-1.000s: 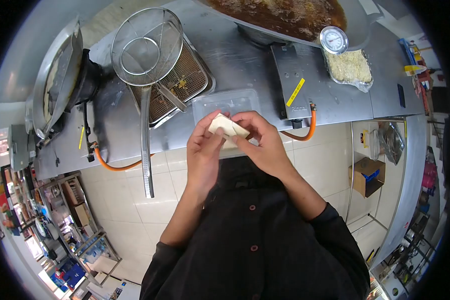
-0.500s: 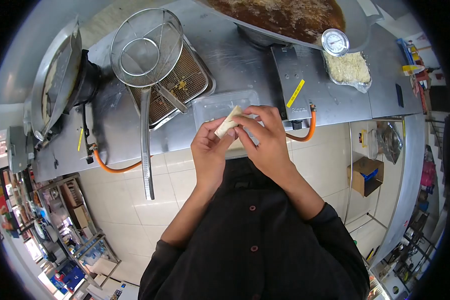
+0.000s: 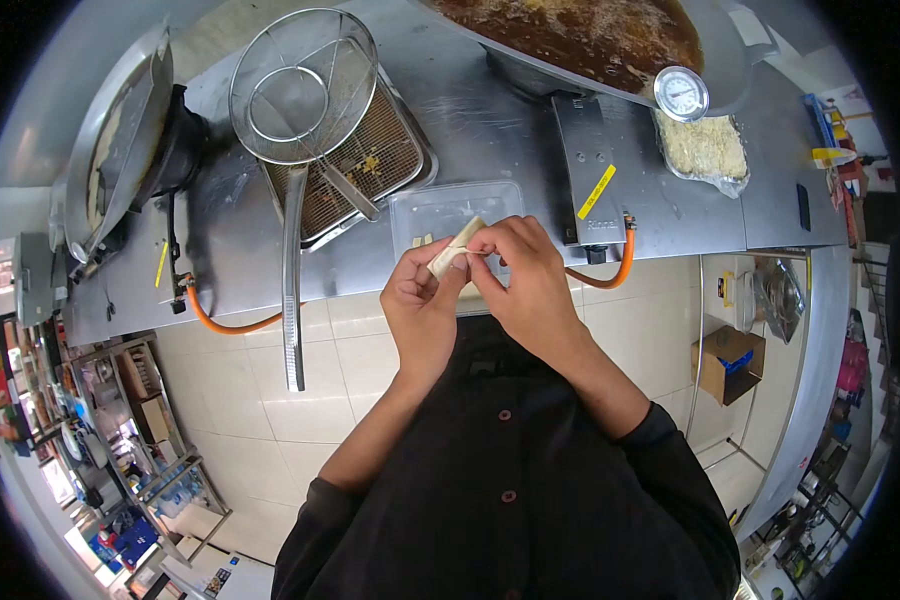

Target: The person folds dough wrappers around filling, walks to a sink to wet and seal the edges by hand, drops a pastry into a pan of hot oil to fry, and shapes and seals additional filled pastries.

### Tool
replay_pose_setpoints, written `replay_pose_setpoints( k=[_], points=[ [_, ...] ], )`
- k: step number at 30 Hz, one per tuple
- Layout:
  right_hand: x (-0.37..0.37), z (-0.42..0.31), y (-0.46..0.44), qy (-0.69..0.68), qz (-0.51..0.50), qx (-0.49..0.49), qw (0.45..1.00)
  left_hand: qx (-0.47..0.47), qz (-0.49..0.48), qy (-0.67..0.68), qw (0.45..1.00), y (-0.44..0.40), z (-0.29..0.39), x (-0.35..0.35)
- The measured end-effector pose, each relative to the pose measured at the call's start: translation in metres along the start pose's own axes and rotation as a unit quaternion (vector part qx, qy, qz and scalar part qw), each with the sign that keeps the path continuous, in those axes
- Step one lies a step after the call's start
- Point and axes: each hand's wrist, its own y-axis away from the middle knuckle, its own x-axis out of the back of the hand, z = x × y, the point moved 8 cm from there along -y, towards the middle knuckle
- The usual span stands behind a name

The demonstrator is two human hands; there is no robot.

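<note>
My left hand [image 3: 423, 300] grips a pale, uncooked spring roll [image 3: 448, 258], which tilts up to the right between the thumb and fingers. Closed in a pinch, my right hand [image 3: 522, 268] takes a thin edge of its wrapper near the middle. Under and behind both hands is a clear plastic container [image 3: 457, 196] at the table's front edge. A few more pale pieces [image 3: 423, 241] show inside it, partly covered by my hands.
A steel strainer [image 3: 288, 160] lies over a mesh-lined tray [image 3: 410, 170] on the left, its handle past the table edge. A wok [image 3: 120, 150] stands farther left. At the back, a pan of bubbling brown oil [image 3: 610, 40] carries a thermometer [image 3: 681, 94], beside a burner [image 3: 592, 170] and a bagged pale crumbly block [image 3: 705, 150].
The fingers of my right hand have drawn together and now pull a thin wrapper edge off the roll's side. My left hand keeps its hold. The view has shifted slightly.
</note>
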Motion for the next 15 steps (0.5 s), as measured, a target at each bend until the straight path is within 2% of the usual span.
replay_pose_setpoints(
  k=[4,11,15],
  points=[
    [0.0016,-0.0006,-0.0011,-0.003,0.007,-0.015,1.000,0.006,0.011,-0.009,1.000,-0.0001,0.0039,-0.0004],
    [0.0001,-0.0024,-0.0007,0.005,0.022,0.015,1.000,-0.005,0.015,-0.013,1.000,-0.0003,0.0010,-0.0001],
    [0.0028,-0.0019,-0.0012,0.002,0.038,0.024,0.999,0.033,0.036,0.026,0.998,-0.0029,-0.0021,-0.0025]
  ],
)
